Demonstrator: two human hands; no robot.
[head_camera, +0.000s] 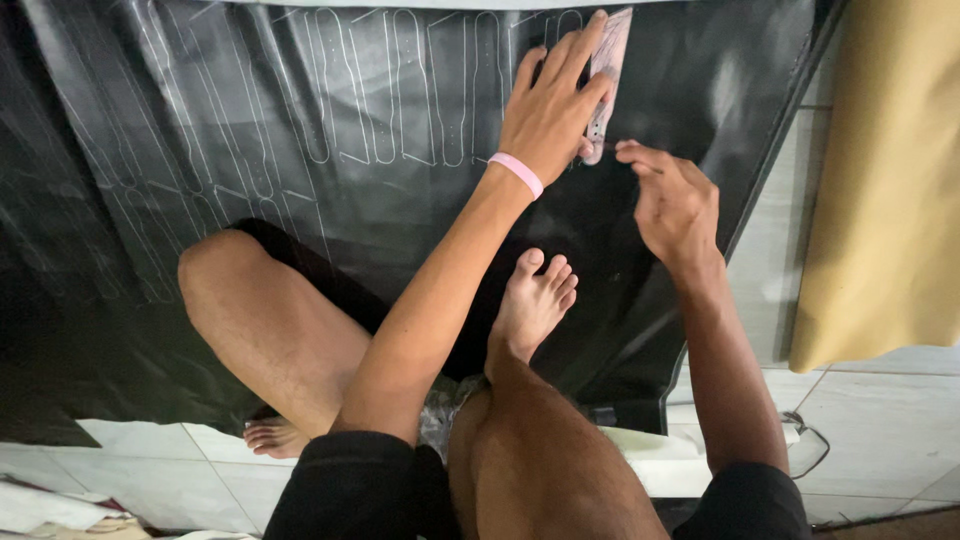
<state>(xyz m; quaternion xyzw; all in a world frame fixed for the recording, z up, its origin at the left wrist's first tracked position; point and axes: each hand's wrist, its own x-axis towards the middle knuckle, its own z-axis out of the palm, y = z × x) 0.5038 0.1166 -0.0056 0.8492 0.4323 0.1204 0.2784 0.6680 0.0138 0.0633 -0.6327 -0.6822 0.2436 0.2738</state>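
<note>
Pressing: my left hand (552, 105) lies spread flat on the template (607, 70), toward 12 o'clock.
Pinching: my right hand (672, 200) nips a marker (608, 146) at 6 o'clock of it, on the black sheet (300, 120).

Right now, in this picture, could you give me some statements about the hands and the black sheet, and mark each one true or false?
1. The left hand presses a pale flat template on the black sheet. True.
2. The right hand lies flat and open on the tiled floor. False: it is over the black sheet, fingers pinched together just beside the template.
3. A pink wristband is on the left wrist. True.
4. The black sheet is blank. False: many white outlines are drawn on it in a row.
5. A bare foot rests on the black sheet. True.
</note>
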